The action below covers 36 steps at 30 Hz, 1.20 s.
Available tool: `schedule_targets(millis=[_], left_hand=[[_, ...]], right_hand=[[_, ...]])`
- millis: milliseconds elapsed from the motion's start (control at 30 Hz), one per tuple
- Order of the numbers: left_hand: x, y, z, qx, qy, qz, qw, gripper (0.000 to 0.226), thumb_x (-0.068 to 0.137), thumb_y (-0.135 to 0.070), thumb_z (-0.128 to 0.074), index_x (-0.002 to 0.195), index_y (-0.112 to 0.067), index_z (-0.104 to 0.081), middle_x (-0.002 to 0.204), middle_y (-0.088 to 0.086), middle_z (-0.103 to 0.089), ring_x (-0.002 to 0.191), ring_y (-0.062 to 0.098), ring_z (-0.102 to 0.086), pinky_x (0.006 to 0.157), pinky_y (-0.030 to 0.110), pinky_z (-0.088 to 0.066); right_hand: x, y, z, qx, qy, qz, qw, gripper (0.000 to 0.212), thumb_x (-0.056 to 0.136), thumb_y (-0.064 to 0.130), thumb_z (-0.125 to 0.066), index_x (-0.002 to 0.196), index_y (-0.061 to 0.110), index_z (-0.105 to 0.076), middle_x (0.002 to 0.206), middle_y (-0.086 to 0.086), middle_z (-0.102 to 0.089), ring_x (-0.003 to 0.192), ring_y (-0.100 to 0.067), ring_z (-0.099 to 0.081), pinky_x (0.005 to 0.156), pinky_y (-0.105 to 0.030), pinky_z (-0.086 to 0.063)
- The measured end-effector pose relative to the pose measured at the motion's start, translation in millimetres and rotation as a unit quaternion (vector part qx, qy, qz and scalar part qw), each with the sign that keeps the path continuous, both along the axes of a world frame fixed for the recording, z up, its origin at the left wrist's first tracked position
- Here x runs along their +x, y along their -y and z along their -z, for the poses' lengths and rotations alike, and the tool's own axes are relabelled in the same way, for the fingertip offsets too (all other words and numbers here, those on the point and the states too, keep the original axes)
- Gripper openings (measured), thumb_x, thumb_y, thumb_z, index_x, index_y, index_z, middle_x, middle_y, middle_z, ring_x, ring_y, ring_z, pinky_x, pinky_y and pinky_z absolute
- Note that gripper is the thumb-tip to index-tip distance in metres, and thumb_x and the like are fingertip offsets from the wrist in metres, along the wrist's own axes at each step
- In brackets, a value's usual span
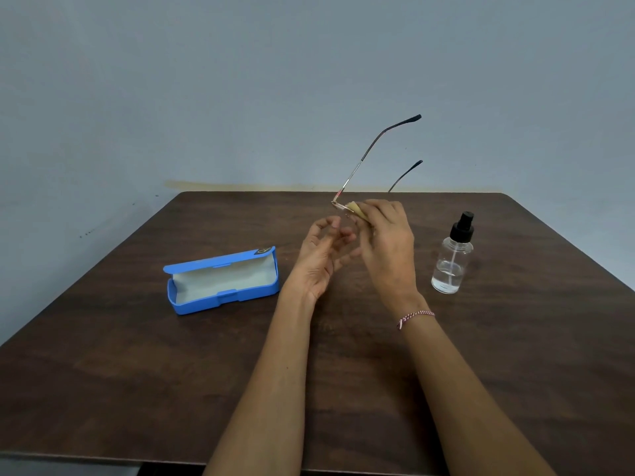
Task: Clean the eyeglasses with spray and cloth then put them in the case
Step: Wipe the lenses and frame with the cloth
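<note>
Your right hand [386,242] held the glasses [364,159] up above the tabletop [171,355], its fingers [378,206] pinched on a yellow cloth [357,210] folded over one lens. The frame's front was mostly hidden by that hand and cloth; both temples rose up and away from you toward the wall [206,80]. Your left hand [321,255] hovered just beside the frame, palm turned inward, fingers loosely spread and holding nothing.

You seemed to be mid-wipe. To do it well, you would want the left hand steadying the frame near the hinge or bridge, so the rubbing did not twist the thin metal. Light circular strokes with the cloth on both faces of the lens would likely serve, keeping bare fingertips off the glass.

The blue case [223,283] lay open on the tabletop to your left, pale lining showing, nothing in it. The spray bottle [452,255] stood upright to your right, black pump on top, clear liquid low inside.

The tabletop was dark brown wood grain, bare apart from those two things. Behind it was a plain blue-grey wall with a yellowish stain along the far edge.
</note>
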State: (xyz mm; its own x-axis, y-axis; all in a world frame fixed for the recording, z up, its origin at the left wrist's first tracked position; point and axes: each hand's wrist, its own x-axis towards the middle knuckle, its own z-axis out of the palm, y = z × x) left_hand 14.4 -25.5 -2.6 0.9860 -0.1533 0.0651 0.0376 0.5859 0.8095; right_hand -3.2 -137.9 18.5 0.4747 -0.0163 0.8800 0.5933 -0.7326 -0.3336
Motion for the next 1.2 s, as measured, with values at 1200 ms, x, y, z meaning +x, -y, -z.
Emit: schedule_targets(millis=[1200], left_hand=[[-2.7,-6.1,2.1,-0.046,0.069,0.05,0.995,0.044,0.058,-0.03,-0.083,0.101,-0.023,-0.073,0.097,0.001,-0.07,0.087,0.011,-0.067,0.069,0.024,-0.057]], right_hand=[[-13.0,-11.0,-5.5,0.051,-0.059,-0.113,0.991,0.027,0.081,-0.005,-0.062,0.103,0.008,-0.069,0.098,0.003,-0.059,0.097,-0.011,-0.055,0.086,-0.01,-0.042]])
